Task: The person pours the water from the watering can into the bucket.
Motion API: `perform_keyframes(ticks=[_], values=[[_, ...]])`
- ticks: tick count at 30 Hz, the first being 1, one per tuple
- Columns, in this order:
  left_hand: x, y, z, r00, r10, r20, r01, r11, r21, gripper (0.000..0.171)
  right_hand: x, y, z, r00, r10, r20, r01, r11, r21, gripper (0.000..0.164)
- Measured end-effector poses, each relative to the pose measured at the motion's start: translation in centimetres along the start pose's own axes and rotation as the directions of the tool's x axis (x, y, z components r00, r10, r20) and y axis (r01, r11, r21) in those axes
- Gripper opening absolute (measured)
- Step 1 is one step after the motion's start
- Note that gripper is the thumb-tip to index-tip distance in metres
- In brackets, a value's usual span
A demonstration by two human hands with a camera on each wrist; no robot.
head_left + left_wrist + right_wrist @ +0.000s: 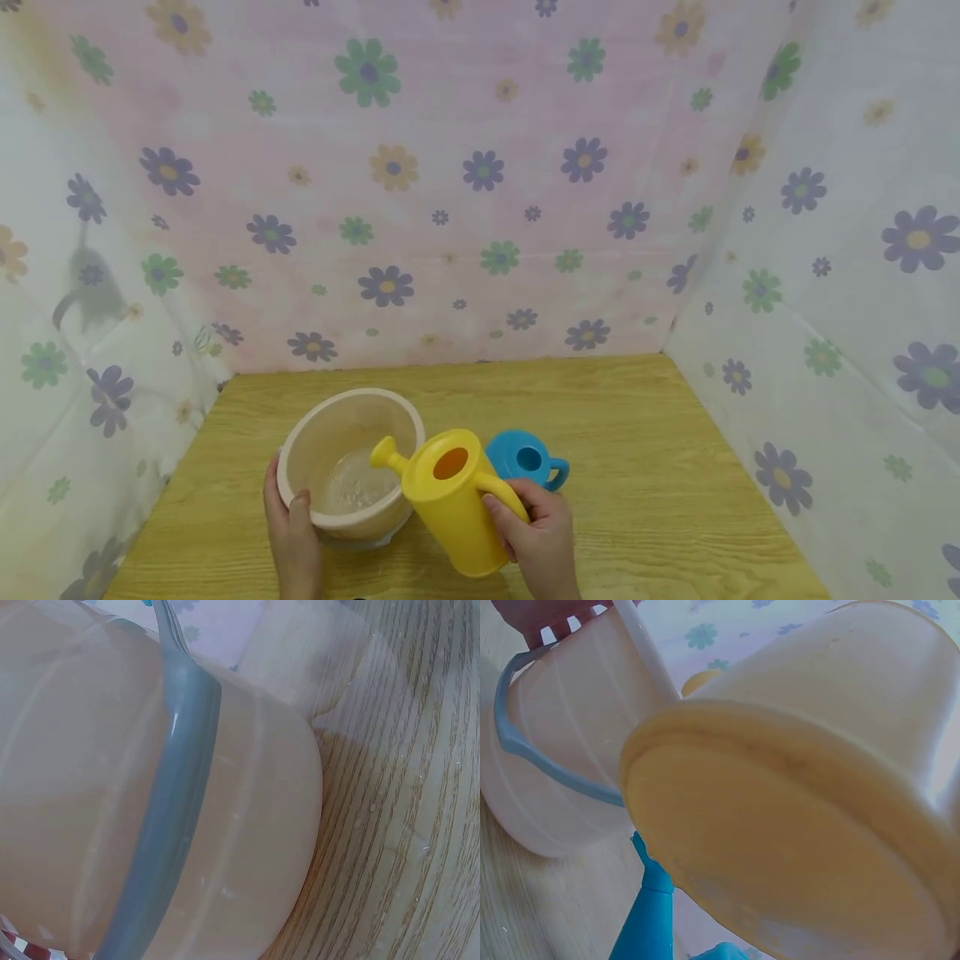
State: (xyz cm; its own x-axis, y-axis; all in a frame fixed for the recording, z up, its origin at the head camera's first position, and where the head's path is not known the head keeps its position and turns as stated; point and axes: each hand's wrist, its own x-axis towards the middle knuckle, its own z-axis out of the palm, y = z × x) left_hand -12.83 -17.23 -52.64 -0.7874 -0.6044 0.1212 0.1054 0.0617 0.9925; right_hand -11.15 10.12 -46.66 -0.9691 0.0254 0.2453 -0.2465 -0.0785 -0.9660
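Observation:
A cream bucket (360, 521) stands on the table, tilted slightly, with clear water (360, 483) in the bottom. My left hand (292, 529) grips its left side, thumb over the rim and fingers outside. In my right hand (536, 529) is the handle of a yellow watering can (457, 525), tipped left so its sprinkler head (384, 452) hangs over the bucket's opening. Whether water flows from it I cannot tell. Beneath the can in the right wrist view, its round base (780, 832) faces the camera. The bucket's grey handle (176, 765) hangs down its outside.
A small blue watering can (517, 454) sits on the wooden table (637, 500), just behind the yellow can. Drops of water (420, 844) lie on the wood near the bucket. Flower-patterned sheets (480, 167) wall the back and both sides.

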Motion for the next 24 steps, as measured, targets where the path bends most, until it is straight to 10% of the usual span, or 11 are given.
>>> perform_keyframes(ticks=[24], values=[[0.18, -0.23, -0.13, 0.999, -0.044, 0.015, 0.044, 0.999, 0.0, 0.056, -0.17, -0.72, 0.33, 0.992, 0.121, -0.022, -0.122, 0.992, -0.024, 0.013]])
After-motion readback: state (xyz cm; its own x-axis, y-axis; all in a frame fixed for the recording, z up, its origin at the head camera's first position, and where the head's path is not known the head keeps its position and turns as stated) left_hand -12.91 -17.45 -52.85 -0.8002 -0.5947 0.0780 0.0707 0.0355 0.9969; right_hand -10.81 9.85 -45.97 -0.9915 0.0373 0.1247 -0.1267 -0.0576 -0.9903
